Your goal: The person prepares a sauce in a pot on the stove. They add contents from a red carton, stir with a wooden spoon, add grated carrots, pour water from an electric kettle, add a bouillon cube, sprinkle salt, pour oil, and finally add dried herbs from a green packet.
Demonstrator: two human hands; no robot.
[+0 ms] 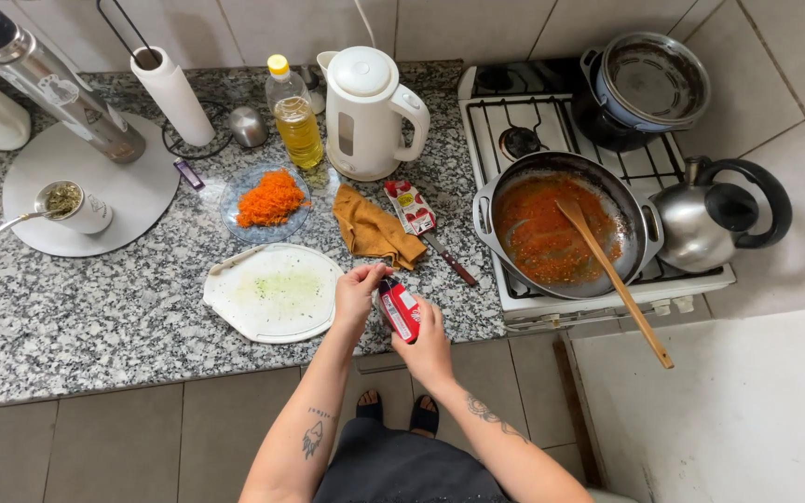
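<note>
Red pouch sits upright between both hands at the counter edge: the right hand wraps its lower part, the left hand pinches its top corner. White board lies just left of them; knife and yellow cloth beyond.

A wooden spoon rests in the sauce-filled pan beside a kettle.

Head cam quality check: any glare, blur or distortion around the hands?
Head view: even daylight, soft shadows; red carton between left hand and right hand is sharp; glare on the steel kettle; wide-angle bending shows at the thermos.
</note>
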